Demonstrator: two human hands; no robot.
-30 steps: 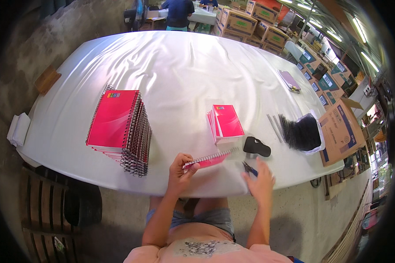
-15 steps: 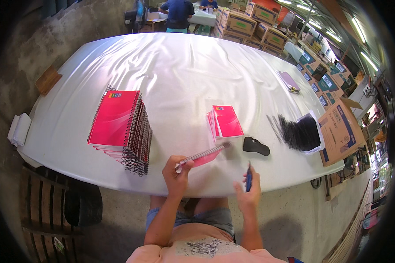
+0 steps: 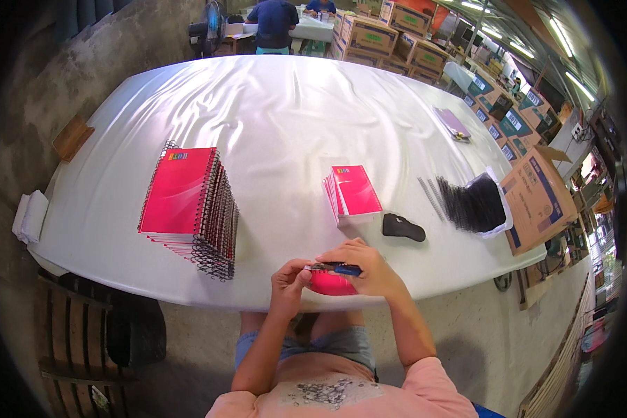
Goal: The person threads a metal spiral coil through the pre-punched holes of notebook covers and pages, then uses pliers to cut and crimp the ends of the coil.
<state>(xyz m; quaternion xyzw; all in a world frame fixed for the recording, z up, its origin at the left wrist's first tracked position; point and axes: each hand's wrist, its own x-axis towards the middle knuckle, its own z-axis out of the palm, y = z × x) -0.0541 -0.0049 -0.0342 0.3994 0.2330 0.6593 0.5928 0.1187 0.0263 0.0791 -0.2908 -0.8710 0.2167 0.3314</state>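
Note:
Near the table's front edge my left hand (image 3: 288, 284) grips a red notebook (image 3: 333, 283) by its left end. My right hand (image 3: 370, 267) is closed round blue-handled pliers (image 3: 346, 269), their jaws at the notebook's spiral edge beside my left fingertips. Whether the jaws grip the wire is too small to tell. Beyond my hands stands a small stack of red notebooks (image 3: 355, 191) with no coils visible. A black, curved object (image 3: 403, 228) lies to its right. Farther left is a tall stack of spiral-bound red notebooks (image 3: 177, 195).
Black wire coils (image 3: 460, 206) spill from a white-lined holder at the right, beside an open cardboard box (image 3: 536, 198). A purple pad (image 3: 453, 124) lies at the far right. The white-covered table (image 3: 279, 118) spreads ahead; a person (image 3: 273, 24) sits beyond it near a fan (image 3: 211, 31).
My right hand has moved left and up with the pliers, to the notebook's edge. The notebook has been drawn nearer and turned, still in my left hand. The view has shifted slightly.

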